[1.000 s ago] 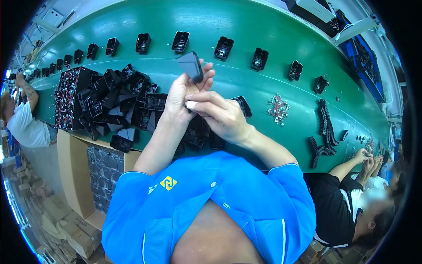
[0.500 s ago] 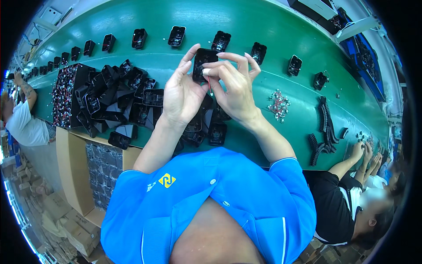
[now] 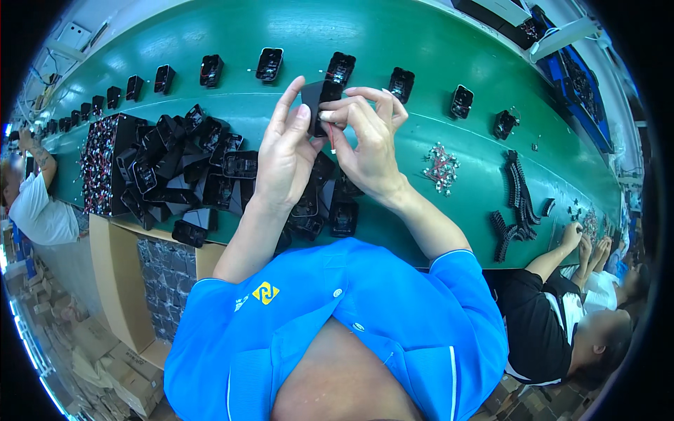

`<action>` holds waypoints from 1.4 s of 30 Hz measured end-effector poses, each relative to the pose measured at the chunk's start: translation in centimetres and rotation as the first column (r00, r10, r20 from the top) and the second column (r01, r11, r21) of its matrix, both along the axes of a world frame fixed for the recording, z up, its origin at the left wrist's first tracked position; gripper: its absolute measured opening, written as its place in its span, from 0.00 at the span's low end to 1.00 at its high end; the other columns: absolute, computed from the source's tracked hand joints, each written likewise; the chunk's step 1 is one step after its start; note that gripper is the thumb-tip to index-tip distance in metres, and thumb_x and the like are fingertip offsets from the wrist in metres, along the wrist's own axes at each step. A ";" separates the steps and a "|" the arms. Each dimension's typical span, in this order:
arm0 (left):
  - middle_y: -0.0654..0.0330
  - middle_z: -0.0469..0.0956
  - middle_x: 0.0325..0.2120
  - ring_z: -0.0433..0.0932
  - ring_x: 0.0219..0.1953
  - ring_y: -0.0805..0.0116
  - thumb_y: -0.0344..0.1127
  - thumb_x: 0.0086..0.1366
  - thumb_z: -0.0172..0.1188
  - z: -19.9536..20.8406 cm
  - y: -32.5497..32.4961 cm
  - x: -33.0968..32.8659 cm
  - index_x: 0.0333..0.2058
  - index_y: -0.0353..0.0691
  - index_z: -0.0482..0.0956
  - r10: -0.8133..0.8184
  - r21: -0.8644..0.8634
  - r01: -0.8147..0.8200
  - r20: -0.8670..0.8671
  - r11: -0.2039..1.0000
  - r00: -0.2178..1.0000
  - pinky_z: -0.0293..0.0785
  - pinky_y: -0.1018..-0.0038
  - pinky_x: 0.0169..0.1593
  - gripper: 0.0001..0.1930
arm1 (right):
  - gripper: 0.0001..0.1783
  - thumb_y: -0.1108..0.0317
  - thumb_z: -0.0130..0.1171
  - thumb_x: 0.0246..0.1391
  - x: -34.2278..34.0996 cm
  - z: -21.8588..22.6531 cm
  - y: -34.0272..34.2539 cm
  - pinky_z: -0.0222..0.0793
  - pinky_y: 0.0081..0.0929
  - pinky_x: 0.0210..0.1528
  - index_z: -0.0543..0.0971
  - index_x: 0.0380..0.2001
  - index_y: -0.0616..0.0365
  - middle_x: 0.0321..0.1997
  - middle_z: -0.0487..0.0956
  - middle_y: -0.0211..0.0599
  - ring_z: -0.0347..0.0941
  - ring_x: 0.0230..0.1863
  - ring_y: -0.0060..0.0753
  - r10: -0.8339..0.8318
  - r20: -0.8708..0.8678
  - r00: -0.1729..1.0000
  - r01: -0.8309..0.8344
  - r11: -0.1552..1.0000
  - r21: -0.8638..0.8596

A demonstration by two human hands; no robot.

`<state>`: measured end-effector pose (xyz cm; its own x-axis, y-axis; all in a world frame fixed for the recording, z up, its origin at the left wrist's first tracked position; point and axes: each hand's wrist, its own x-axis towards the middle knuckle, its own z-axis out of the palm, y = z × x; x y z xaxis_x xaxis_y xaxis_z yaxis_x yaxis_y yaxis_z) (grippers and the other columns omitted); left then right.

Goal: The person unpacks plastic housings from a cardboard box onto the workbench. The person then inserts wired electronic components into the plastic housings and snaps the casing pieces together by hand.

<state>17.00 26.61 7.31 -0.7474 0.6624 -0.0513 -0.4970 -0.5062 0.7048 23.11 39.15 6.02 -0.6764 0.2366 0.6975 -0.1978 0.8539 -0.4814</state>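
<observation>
A black plastic housing (image 3: 312, 99) is held up over the green bench, its smooth side turned into view. My left hand (image 3: 284, 158) grips it from the left, thumb against its side. My right hand (image 3: 371, 140) is at its right side, fingers bent and pinching at the inner part. A short red-wired cable (image 3: 332, 137) with a small white plug hangs below the right fingertips. What those fingers press inside the housing is hidden. Below and to the left of my hands lies a heap of similar black housings (image 3: 168, 161).
A row of black housings (image 3: 269, 64) runs along the bench (image 3: 393, 31). Small wired connectors (image 3: 441, 168) lie right of my hands, black ribbed strips (image 3: 518, 196) beyond. A box of wired parts (image 3: 105, 165) and an open carton (image 3: 116, 281) are left. Co-workers sit at both sides.
The housing has turned in my left hand, from its open face toward its smooth side. Both hands stay close together on it, and the left thumb now lies across its side.
</observation>
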 end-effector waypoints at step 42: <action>0.48 0.73 0.54 0.76 0.55 0.60 0.35 0.75 0.51 0.5 1.1 0.7 0.59 0.34 0.71 -0.019 -0.271 -0.066 -0.300 0.960 0.954 0.74 0.67 0.59 0.18 | 0.13 0.57 0.75 0.42 20.8 0.1 36.5 0.43 0.56 0.69 0.84 0.33 0.41 0.64 0.72 0.17 0.59 0.65 0.39 -0.820 0.519 0.240 0.522 0.560 0.643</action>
<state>17.68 27.72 7.84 -0.7718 0.6359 -0.0019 -0.2338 -0.2809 0.9308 43.89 75.63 6.13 -0.6098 0.7686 0.1933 0.7922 0.5843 0.1759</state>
